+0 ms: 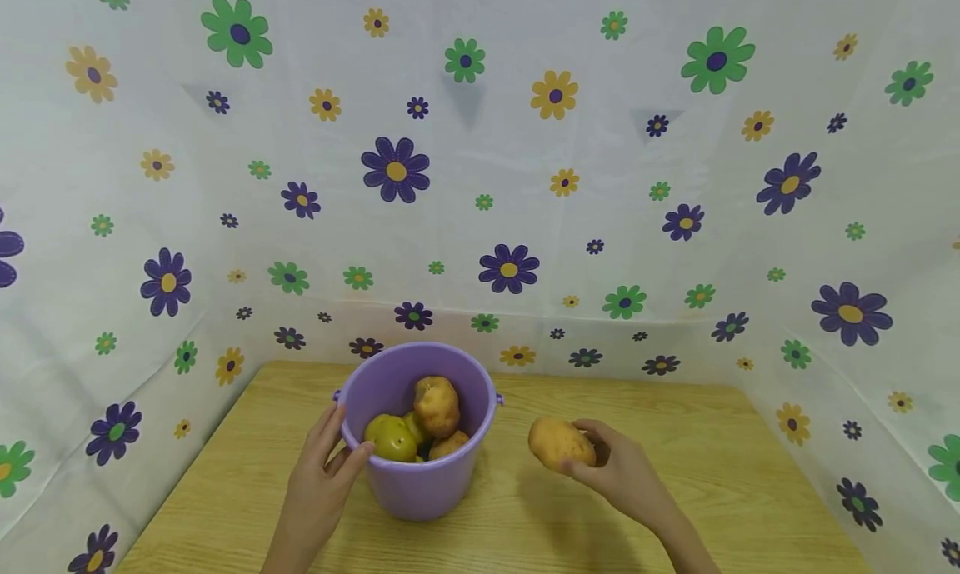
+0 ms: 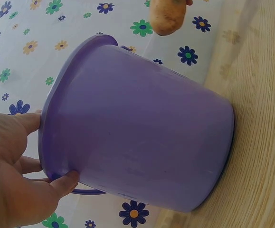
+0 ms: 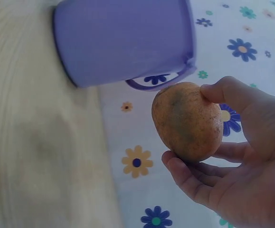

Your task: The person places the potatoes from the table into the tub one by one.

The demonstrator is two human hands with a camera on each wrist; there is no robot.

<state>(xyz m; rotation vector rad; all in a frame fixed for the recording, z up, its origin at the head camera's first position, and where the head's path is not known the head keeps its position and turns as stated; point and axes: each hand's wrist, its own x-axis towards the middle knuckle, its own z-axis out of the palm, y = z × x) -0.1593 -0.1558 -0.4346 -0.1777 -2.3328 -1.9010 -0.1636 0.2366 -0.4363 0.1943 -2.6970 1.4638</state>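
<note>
My left hand [image 1: 315,482] holds the rim of a purple bucket [image 1: 423,486], thumb at the near edge and fingers at its left side. In the left wrist view, the fingertips [image 2: 70,179] lie against the bucket's outer wall. Inside the bucket are a brown potato [image 1: 437,403], another brown piece partly hidden below it, and smooth yellow-green round produce [image 1: 392,437]. To the right of the bucket, my right hand [image 1: 618,474] grips a potato [image 1: 557,443] between thumb and fingers, above the table. A dark greenish patch marks this potato [image 3: 187,121] in the right wrist view.
The bucket stands on a light wood-grain table [image 1: 720,474]. A white cloth [image 1: 517,216] printed with flowers rises behind the table and along both sides. The bucket's purple handle [image 3: 149,87] hangs down on its far side.
</note>
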